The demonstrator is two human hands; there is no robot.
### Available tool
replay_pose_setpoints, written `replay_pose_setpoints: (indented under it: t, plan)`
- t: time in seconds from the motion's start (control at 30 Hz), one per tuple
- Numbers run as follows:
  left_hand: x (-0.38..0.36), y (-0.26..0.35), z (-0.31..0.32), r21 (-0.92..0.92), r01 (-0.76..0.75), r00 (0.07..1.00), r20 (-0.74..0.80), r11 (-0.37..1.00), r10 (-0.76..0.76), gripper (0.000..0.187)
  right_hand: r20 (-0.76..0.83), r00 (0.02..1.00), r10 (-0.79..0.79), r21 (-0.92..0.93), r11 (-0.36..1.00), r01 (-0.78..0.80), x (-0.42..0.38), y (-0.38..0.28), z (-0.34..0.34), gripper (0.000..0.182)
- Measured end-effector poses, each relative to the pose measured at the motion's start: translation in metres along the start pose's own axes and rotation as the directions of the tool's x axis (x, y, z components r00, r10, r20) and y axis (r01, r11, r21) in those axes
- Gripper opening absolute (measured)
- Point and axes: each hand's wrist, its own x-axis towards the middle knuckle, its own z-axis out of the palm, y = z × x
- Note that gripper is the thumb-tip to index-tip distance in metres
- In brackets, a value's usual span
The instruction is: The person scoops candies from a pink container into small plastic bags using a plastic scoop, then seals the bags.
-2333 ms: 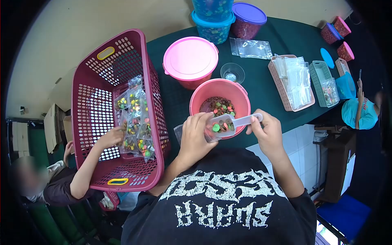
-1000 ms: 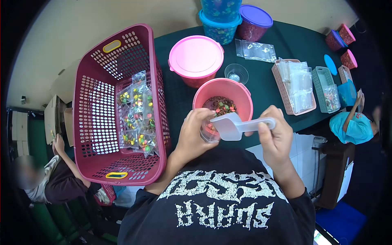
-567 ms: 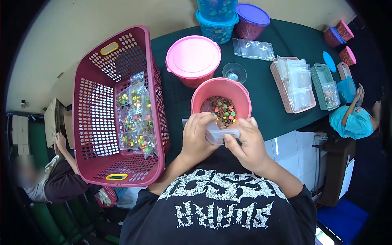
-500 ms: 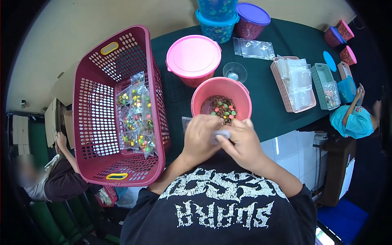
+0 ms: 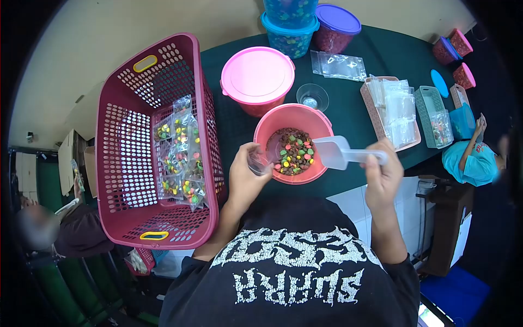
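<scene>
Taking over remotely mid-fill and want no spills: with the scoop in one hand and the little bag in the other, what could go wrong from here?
The small clear bag, pinched in the left hand beside the open pink tub, looks limp, so its mouth may close and candies may miss it. The white scoop in the right hand hangs past the tub rim over the green tablecloth; anything tipped there would likely roll off the near edge.

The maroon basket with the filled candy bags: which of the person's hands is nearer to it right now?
Left. The left hand, holding a small clear bag, is just right of the maroon basket. The right hand, holding the white scoop, is beyond the pink tub.
</scene>
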Motion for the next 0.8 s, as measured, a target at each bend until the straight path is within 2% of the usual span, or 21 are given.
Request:
replay_pose_setpoints:
  t: [0.03,0.1,0.13,0.17,0.23,0.37,0.43,0.47,0.53,0.7,0.77,0.8]
  plan:
    - [0.002,-0.002,0.000,-0.001,-0.001,1.000,-0.005,1.000,0.001,0.053,0.002,1.000,-0.005,0.001,1.000,0.005,-0.002,0.006,0.006,0.013]
    - [0.005,-0.005,-0.001,0.041,0.093,0.994,-0.064,0.995,-0.090,0.051,0.087,0.996,-0.024,-0.217,0.975,0.042,-0.010,0.023,0.022,0.010]
    - [0.006,-0.014,0.001,0.155,0.079,0.991,-0.115,0.985,-0.061,0.052,0.147,0.989,0.019,-0.270,0.963,0.022,-0.016,0.029,0.026,0.010]
    - [0.007,-0.019,0.003,0.154,0.089,0.989,-0.127,0.984,-0.070,0.052,0.159,0.987,0.013,-0.265,0.964,0.030,-0.021,0.034,0.030,0.010]
    - [0.009,-0.027,0.006,0.015,0.285,0.958,-0.020,0.958,-0.284,0.053,0.206,0.978,0.024,-0.354,0.934,0.052,-0.031,0.046,0.037,0.011]
    - [0.009,-0.030,0.015,-0.028,0.304,0.952,-0.013,0.952,-0.305,0.051,0.284,0.959,-0.003,-0.367,0.924,0.112,-0.043,0.060,0.035,0.012]
    - [0.003,-0.013,0.020,-0.106,0.186,0.981,-0.030,0.977,-0.190,0.048,0.305,0.952,-0.026,-0.375,0.915,0.146,-0.039,0.063,0.029,0.014]
    - [0.001,-0.008,0.025,-0.108,0.194,0.979,-0.036,0.975,-0.199,0.048,0.319,0.947,-0.033,-0.325,0.935,0.142,-0.036,0.063,0.029,0.016]
    - [-0.003,0.005,0.040,-0.084,-0.029,0.996,-0.091,0.996,0.021,0.040,0.375,0.920,-0.113,-0.228,0.951,0.209,-0.031,0.072,0.027,0.026]
    - [-0.007,0.028,0.064,-0.140,-0.011,0.997,-0.083,0.990,0.000,0.036,0.405,0.902,-0.146,-0.230,0.939,0.255,-0.033,0.114,0.057,0.032]
    - [-0.007,0.034,0.072,-0.164,-0.059,0.994,-0.103,0.985,0.043,0.035,0.439,0.872,-0.215,-0.240,0.908,0.345,-0.034,0.134,0.066,0.031]
    - [-0.007,0.037,0.076,-0.157,-0.062,0.993,-0.111,0.986,0.045,0.035,0.491,0.849,-0.197,-0.232,0.910,0.345,-0.036,0.136,0.066,0.030]
